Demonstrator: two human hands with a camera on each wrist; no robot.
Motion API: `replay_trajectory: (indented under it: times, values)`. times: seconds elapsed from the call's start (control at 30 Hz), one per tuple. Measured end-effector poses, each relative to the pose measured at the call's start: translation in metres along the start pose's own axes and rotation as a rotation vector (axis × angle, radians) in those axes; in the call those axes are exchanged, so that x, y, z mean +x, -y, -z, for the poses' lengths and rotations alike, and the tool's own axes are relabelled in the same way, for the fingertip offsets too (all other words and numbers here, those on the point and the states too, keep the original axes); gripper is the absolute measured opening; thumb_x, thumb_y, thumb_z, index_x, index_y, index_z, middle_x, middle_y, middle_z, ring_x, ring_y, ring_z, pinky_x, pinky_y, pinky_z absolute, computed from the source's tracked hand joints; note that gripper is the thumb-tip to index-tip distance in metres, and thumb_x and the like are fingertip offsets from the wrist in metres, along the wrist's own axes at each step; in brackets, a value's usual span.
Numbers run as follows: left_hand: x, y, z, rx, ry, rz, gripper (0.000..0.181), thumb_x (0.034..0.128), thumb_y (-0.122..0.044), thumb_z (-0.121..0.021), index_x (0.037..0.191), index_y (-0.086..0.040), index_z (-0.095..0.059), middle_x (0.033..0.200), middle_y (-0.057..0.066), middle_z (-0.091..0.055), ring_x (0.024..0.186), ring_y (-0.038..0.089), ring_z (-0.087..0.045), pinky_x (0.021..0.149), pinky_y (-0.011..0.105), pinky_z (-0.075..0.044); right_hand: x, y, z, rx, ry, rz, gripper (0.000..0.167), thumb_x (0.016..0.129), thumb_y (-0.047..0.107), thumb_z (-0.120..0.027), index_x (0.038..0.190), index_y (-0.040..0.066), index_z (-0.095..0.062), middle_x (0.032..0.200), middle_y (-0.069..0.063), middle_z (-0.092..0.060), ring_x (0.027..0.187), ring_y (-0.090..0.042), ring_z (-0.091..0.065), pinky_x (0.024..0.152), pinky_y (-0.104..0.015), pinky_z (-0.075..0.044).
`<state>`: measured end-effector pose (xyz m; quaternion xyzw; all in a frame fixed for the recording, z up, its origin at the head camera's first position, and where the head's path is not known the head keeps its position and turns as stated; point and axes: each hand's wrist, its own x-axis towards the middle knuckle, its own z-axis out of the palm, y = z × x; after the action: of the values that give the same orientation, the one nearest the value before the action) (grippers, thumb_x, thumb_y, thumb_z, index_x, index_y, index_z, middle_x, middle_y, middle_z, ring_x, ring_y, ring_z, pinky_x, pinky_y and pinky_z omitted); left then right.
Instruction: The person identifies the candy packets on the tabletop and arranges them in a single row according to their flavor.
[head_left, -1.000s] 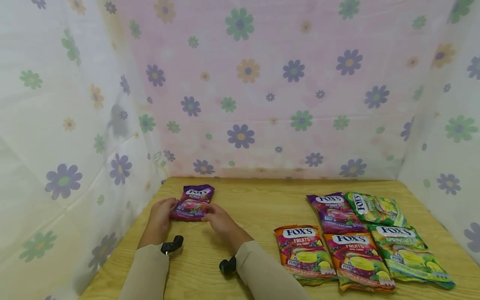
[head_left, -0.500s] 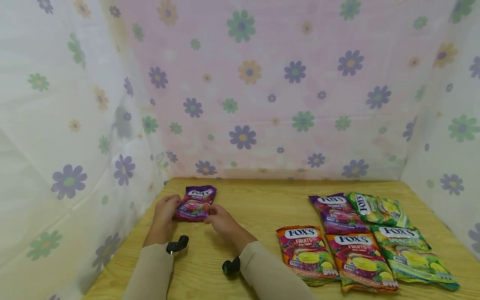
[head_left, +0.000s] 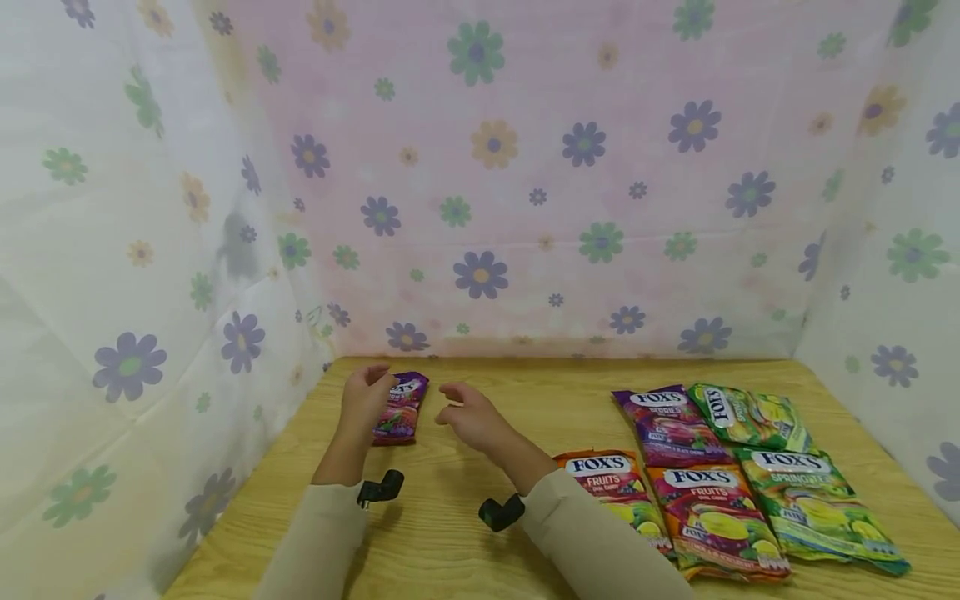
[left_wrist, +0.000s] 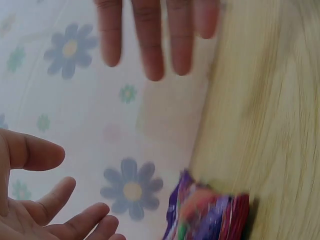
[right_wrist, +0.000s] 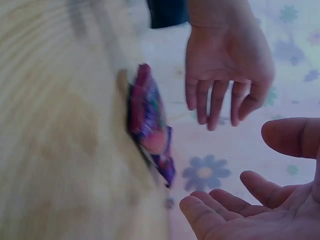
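A purple Fox's Berries bag lies on the wooden table at the back left, partly covered by my left hand in the head view. My right hand hovers to the bag's right, fingers apart and slightly bent, holding nothing. In the left wrist view, the bag lies below the raised fingers of one hand, with the other hand's fingers spread. The right wrist view shows the bag flat on the table, both hands off it, the left hand with extended fingers.
On the right of the table lie another purple bag, two green Springtea bags, and two orange Fruits bags. My right forearm partly covers the left orange one. Flowered cloth stands behind and at both sides.
Both hands have let go of the purple bag's sides and lifted. They have moved to the right, and the left hand now blocks part of the bag from the head view.
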<state>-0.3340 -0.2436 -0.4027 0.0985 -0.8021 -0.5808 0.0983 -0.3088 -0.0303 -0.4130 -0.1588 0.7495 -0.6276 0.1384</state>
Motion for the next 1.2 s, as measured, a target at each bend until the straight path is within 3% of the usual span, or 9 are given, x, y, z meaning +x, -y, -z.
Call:
replay_trajectory:
  times: [0.17,0.5,0.63,0.87,1.03,1.2]
  values:
    - [-0.009,-0.011,-0.027,-0.016,0.097,-0.039,0.047,0.0985,-0.020,-0.059,0.143,-0.007,-0.052,0.146,0.017,-0.051,0.133,0.037,-0.050,0.112,0.053,-0.044,-0.014,0.011,0.039,-0.038,-0.055,0.060,0.053,0.098,0.021,-0.064,0.150,0.018,-0.051,0.160,-0.009,-0.044,0.146,-0.036,-0.044,0.113,-0.059,-0.044]
    - [-0.031,-0.032,-0.079,-0.090,0.303,-0.069,0.056,0.0969,-0.019,-0.065,0.149,-0.010,-0.045,0.148,0.017,-0.050,0.128,0.040,-0.059,0.110,0.053,-0.050,-0.046,0.015,0.115,-0.143,-0.191,0.083,0.057,0.101,0.025,-0.062,0.155,0.018,-0.042,0.159,-0.011,-0.044,0.147,-0.036,-0.043,0.117,-0.060,-0.040]
    - [-0.038,-0.040,-0.097,-0.100,0.352,-0.081,0.058,0.0976,-0.020,-0.065,0.150,-0.008,-0.043,0.147,0.017,-0.051,0.127,0.036,-0.061,0.106,0.048,-0.054,-0.061,0.013,0.143,-0.187,-0.217,0.075,0.057,0.103,0.026,-0.060,0.156,0.015,-0.040,0.160,-0.013,-0.043,0.148,-0.038,-0.041,0.117,-0.061,-0.038]
    - [-0.053,-0.057,-0.122,-0.213,0.457,-0.045,0.056,0.0986,-0.015,-0.064,0.149,-0.002,-0.044,0.145,0.021,-0.050,0.128,0.036,-0.059,0.098,0.047,-0.058,-0.089,0.016,0.183,-0.255,-0.257,0.062,0.059,0.106,0.026,-0.056,0.160,0.010,-0.035,0.164,-0.019,-0.035,0.148,-0.043,-0.037,0.116,-0.064,-0.038]
    - [-0.061,-0.059,-0.144,-0.237,0.512,-0.050,0.056,0.0982,-0.016,-0.065,0.149,-0.003,-0.045,0.143,0.018,-0.053,0.126,0.033,-0.061,0.096,0.046,-0.060,-0.108,0.020,0.206,-0.273,-0.280,0.065,0.059,0.108,0.023,-0.052,0.159,0.002,-0.032,0.164,-0.025,-0.032,0.145,-0.048,-0.040,0.117,-0.064,-0.036]
    - [-0.071,-0.064,-0.165,-0.242,0.540,-0.055,0.053,0.0992,-0.019,-0.065,0.147,-0.004,-0.048,0.139,0.016,-0.057,0.122,0.030,-0.063,0.095,0.043,-0.060,-0.122,0.018,0.228,-0.284,-0.272,0.061,0.061,0.110,0.029,-0.049,0.161,0.003,-0.029,0.164,-0.027,-0.031,0.143,-0.049,-0.041,0.116,-0.065,-0.037]
